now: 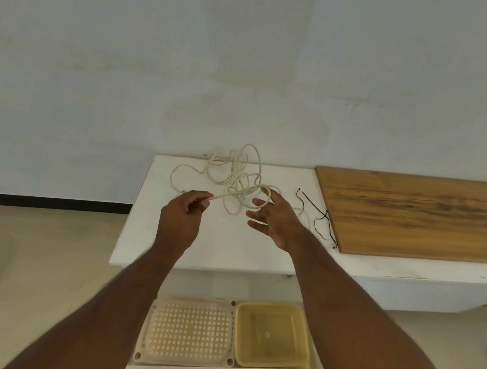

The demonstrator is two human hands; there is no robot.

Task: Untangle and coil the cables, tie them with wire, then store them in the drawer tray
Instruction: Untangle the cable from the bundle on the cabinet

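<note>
My left hand point(183, 210) pinches the cable point(238, 181) end, right hand point(269, 215) open with a loop over its fingers; pulling now could tighten the tangle.

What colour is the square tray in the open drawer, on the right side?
The tray is translucent yellow, seen in the head view.

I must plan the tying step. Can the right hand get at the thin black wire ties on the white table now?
Probably yes. The thin black wire ties lie uncovered just beside the right hand, but a loop of cream cable hangs on its fingers.
</note>
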